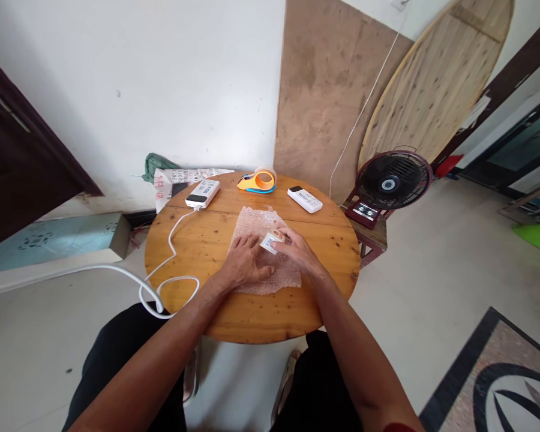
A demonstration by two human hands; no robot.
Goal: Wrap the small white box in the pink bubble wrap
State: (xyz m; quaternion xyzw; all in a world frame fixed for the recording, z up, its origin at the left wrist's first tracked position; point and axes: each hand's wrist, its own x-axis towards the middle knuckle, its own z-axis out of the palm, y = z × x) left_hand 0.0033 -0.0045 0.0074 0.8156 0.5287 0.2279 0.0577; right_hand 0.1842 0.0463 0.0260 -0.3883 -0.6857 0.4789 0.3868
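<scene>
A sheet of pinkish bubble wrap lies spread on the round wooden table. My left hand rests flat on its left part, fingers apart and nothing in them. Above the sheet's middle, my right hand grips a small, pale, printed box between thumb and fingers. The box is tilted, and its print is too small to read. Whether it touches the wrap I cannot tell.
Behind the wrap stand an orange tape dispenser and two white power banks, one at left with a white cable plugged in, one at right. A fan sits on a stool beside the table; a wall rises behind.
</scene>
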